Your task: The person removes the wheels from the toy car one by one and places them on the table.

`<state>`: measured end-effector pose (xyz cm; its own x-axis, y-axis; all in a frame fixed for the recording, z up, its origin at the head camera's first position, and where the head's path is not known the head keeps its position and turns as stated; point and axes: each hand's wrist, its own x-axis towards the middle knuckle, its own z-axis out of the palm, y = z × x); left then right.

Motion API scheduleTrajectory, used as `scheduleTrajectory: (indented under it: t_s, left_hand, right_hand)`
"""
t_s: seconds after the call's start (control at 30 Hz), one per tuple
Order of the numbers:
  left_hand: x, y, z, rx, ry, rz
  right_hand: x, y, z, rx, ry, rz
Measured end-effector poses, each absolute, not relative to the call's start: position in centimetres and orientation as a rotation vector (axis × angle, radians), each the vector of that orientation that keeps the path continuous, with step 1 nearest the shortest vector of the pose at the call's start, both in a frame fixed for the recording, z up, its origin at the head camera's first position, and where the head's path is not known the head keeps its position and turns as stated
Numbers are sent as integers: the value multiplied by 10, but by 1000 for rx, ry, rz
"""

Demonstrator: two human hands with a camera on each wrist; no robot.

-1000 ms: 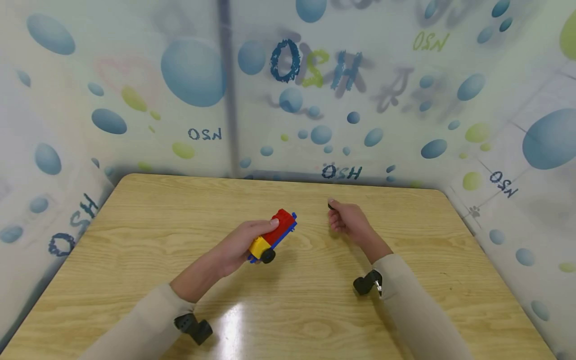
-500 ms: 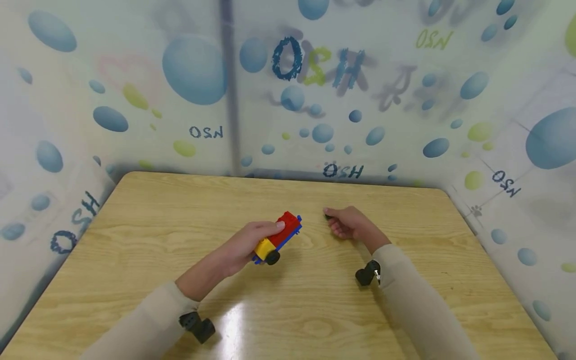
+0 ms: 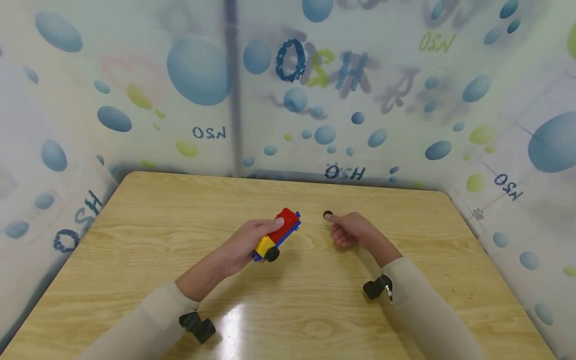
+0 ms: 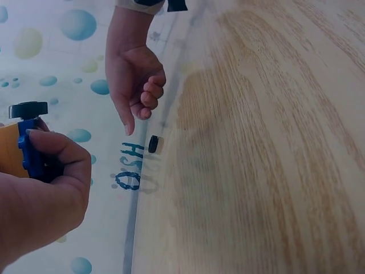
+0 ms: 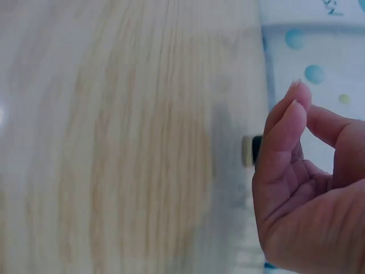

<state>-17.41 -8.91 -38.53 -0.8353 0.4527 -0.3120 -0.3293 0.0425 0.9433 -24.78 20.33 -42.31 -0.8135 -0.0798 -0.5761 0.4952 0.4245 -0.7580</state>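
My left hand [image 3: 240,246] grips a toy truck [image 3: 282,229] above the table, thumb on its red body. The truck has a yellow section, a blue base and a black wheel [image 3: 272,254] on the near side. In the left wrist view, the truck's blue base [image 4: 33,149] shows beside the curled fingers. A loose black wheel [image 4: 153,144] lies on the table near my right hand [image 3: 353,230]. That hand's thumb points out straight and its other fingers are loosely curled. The left wrist view shows a gap between thumb tip and loose wheel.
The wooden table [image 3: 180,210] reaches back to a wall [image 3: 202,155] patterned with blue and green spots. A small black camera [image 3: 197,327] sits at the left wrist, and another camera [image 3: 377,287] at the right.
The loose wheel, mostly covered by the right thumb and fingers before, now shows clearly past the thumb tip, slightly nearer than at first. The left hand keeps its grip on the truck, shifting slightly right.
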Motion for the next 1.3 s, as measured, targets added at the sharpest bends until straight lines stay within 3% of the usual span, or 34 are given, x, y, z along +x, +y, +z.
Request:
scheduleTrajectory:
  t_s: [0.53,0.87,1.3]
  left_hand:
    - [-178,-89,-385,-50,1682,2078]
    - [-176,-78,-386,-118,1692,2042]
    - [-172,-66,-390,-8,1721,1975]
  right_hand:
    - [-197,173,-391,-183,2068,-1395]
    - [-180,147,-379,-315,1981,-1340]
    - [-174,126,-374,-387,1917,-1346]
